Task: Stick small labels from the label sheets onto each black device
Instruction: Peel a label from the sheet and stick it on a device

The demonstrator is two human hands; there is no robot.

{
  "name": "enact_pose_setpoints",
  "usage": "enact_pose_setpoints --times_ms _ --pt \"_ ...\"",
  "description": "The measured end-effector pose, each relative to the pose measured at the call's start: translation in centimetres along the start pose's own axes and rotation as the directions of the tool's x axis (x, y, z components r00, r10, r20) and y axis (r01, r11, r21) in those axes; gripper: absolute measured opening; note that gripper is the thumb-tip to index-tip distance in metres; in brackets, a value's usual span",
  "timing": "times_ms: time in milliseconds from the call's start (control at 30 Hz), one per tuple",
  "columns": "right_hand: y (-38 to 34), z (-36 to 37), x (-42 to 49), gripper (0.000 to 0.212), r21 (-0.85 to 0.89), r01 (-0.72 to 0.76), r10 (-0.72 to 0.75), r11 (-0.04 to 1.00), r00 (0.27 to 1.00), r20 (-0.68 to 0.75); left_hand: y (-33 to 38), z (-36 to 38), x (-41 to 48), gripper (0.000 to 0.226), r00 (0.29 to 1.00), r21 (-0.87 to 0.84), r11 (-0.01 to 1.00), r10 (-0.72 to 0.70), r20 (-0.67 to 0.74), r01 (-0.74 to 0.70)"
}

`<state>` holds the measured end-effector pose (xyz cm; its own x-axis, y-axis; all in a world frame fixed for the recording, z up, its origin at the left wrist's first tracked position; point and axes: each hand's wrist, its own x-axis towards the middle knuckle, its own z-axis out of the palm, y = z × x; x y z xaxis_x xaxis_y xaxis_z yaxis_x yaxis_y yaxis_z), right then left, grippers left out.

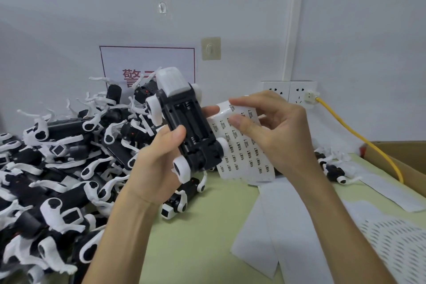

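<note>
My left hand (159, 159) grips a black device (186, 129) with white wheels, held up in mid-air with its open battery bay facing me. Its fingertips also reach behind the device to the edge of a white label sheet (244, 152) covered with several small printed labels. My right hand (269, 127) holds the top of that sheet, thumb and forefinger pinching near its upper edge. The sheet curls downward between both hands, just right of the device.
A large heap of black-and-white devices (57, 168) fills the left of the green table (202, 226). Blank backing sheets (265, 237) lie at the right, with a perforated sheet (396, 244). A cardboard box (405, 161) and yellow cable (359, 138) sit far right.
</note>
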<state>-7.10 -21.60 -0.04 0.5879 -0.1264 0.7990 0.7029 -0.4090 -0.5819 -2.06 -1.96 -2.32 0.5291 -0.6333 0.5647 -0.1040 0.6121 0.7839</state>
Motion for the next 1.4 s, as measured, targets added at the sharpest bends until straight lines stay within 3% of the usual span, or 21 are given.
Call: enact_pose_setpoints --times_ms 233,400,500,700,1033,1233,1400 --pt "0.3 -0.6 0.0 0.02 -0.231 0.103 -0.107 0.967 0.994 -0.005 0.1 0.6 0.3 0.065 0.99 0.079 0.997 -0.014 -0.139 0.025" --pt "-0.3 -1.2 -0.1 0.013 -0.321 0.162 -0.151 0.933 0.987 0.059 0.6 0.9 0.4 0.063 0.989 0.245 0.968 -0.011 -0.15 0.048" --pt "-0.4 -1.0 -0.2 0.005 -0.305 0.193 -0.17 0.933 0.98 0.1 0.8 0.8 0.2 0.061 0.984 0.32 0.945 -0.008 -0.177 0.065" --pt "0.0 -0.6 -0.2 0.013 -0.318 0.161 -0.141 0.934 0.986 0.085 0.8 0.8 0.2 0.048 0.974 0.338 0.938 -0.002 -0.227 0.081" --pt "-0.5 -1.5 -0.4 0.012 -0.244 0.021 0.026 0.97 0.982 0.188 1.0 0.7 0.3 0.051 0.965 0.387 0.918 0.013 -0.261 0.092" --pt "-0.1 -0.8 -0.7 0.014 -0.283 0.008 0.053 0.959 0.977 0.207 1.3 0.3 -0.1 0.045 0.968 0.474 0.872 -0.001 -0.252 0.124" --pt "0.0 -0.4 -1.0 0.019 -0.283 0.014 0.051 0.959 0.974 0.22 1.6 0.1 -0.2 0.052 0.969 0.559 0.81 -0.044 -0.244 0.178"
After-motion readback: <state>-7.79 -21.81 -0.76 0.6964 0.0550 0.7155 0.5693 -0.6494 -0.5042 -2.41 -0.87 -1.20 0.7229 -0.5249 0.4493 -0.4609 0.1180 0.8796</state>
